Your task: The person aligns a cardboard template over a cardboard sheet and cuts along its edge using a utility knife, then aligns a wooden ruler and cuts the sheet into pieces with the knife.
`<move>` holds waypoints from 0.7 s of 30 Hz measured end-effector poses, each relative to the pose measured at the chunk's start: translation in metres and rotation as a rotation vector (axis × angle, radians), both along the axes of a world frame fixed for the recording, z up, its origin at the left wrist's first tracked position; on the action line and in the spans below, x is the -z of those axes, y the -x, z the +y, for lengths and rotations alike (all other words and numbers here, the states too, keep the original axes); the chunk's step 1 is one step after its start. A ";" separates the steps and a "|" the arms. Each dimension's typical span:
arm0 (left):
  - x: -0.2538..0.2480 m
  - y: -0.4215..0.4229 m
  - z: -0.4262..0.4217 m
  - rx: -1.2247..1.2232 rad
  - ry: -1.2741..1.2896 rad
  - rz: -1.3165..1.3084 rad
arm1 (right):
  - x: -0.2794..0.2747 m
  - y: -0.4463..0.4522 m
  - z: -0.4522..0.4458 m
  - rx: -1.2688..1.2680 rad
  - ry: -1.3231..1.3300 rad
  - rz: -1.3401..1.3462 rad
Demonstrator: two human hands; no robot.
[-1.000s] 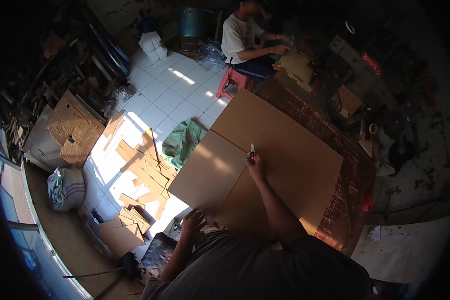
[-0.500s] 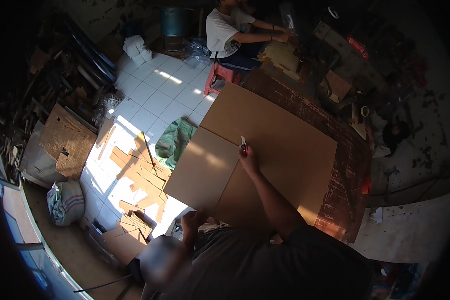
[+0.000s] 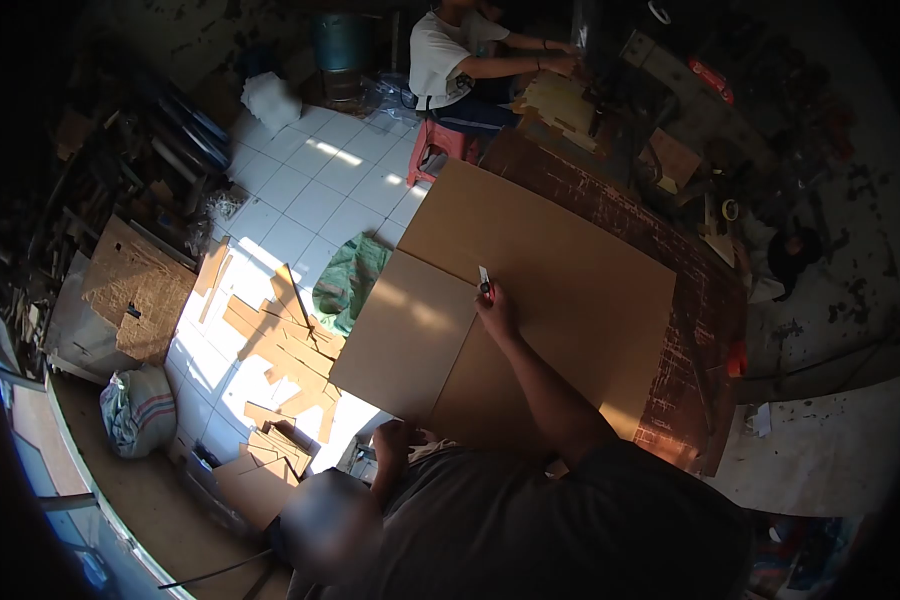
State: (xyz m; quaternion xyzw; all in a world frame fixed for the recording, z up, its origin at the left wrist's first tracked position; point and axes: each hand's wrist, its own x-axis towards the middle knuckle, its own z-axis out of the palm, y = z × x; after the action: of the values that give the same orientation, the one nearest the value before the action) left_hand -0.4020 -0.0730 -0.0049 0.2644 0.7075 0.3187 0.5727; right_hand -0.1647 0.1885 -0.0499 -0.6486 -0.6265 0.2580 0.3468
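A large brown cardboard sheet point(image 3: 580, 290) lies across the work table. At its left side a smaller rectangular cardboard piece point(image 3: 400, 330) meets or overlaps it; I cannot tell which. My right hand point(image 3: 496, 312) is closed around a utility knife point(image 3: 486, 284) with its pale blade out, close to the smaller piece's upper right corner. Low down by my body, my left hand point(image 3: 398, 436) is curled near the cardboard's lower edge. Shadow hides what its fingers hold, if anything.
Cardboard offcuts point(image 3: 290, 350) litter the tiled floor at left, near a green sack point(image 3: 352, 280). Another person point(image 3: 445, 65) sits on a red stool point(image 3: 435, 150) at the far end. Scratched brown tabletop point(image 3: 685, 350) shows beyond the sheet. Tape rolls and tools lie at right.
The camera view has shifted slightly. My left hand has moved a little to the right along the lower edge. My right hand with the knife stays at nearly the same spot.
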 end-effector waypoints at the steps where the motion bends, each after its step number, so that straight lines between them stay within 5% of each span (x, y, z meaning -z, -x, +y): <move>1: -0.001 0.000 0.001 -0.007 0.006 0.001 | -0.003 0.001 -0.001 0.012 -0.011 0.023; 13: 0.001 -0.001 -0.003 0.013 -0.013 0.057 | 0.015 -0.004 0.002 -0.011 0.068 0.049; 21: 0.015 0.023 0.008 -0.297 -0.140 0.030 | -0.016 0.004 -0.002 0.034 0.153 0.067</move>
State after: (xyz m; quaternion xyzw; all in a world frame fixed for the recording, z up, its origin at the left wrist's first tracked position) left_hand -0.4250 -0.0648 -0.0203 0.2009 0.7234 0.4446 0.4885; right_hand -0.1685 0.1861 -0.0335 -0.6747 -0.5818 0.3210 0.3212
